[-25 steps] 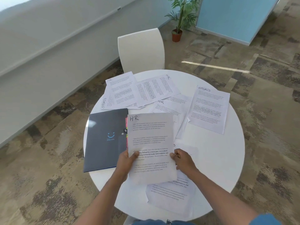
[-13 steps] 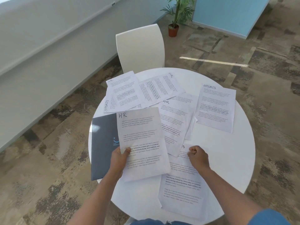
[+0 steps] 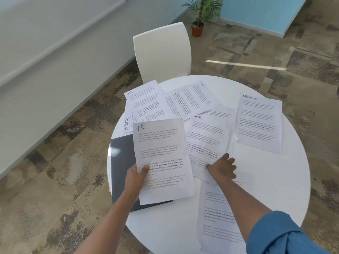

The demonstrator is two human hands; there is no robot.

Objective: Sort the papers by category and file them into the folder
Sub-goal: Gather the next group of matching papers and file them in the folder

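Forearms reach up from the bottom of the frame over the round white table (image 3: 275, 180). Our left hand (image 3: 136, 177) pinches an HR sheet (image 3: 161, 158) at its left edge, thumb on top across the print and the other fingers hidden under the paper. We hold that sheet at centre-left of the frame, over the dark grey folder (image 3: 122, 165), which lies closed on the table's left side with most of its right part covered by the sheet.

Our right hand (image 3: 222, 169) is just right of centre, palm down with fingers spread loosely, resting on the lower edge of a second HR sheet (image 3: 207, 140) that lies flat on the table. Whether it grips the paper we cannot tell. A rolled blue sleeve (image 3: 278, 235) shows at lower right.

Every page is white, with blocks of small print and a handwritten heading. A SPORTS sheet (image 3: 258, 121) lies at the right. Two more HR pages (image 3: 189, 101) overlap at the table's upper edge.
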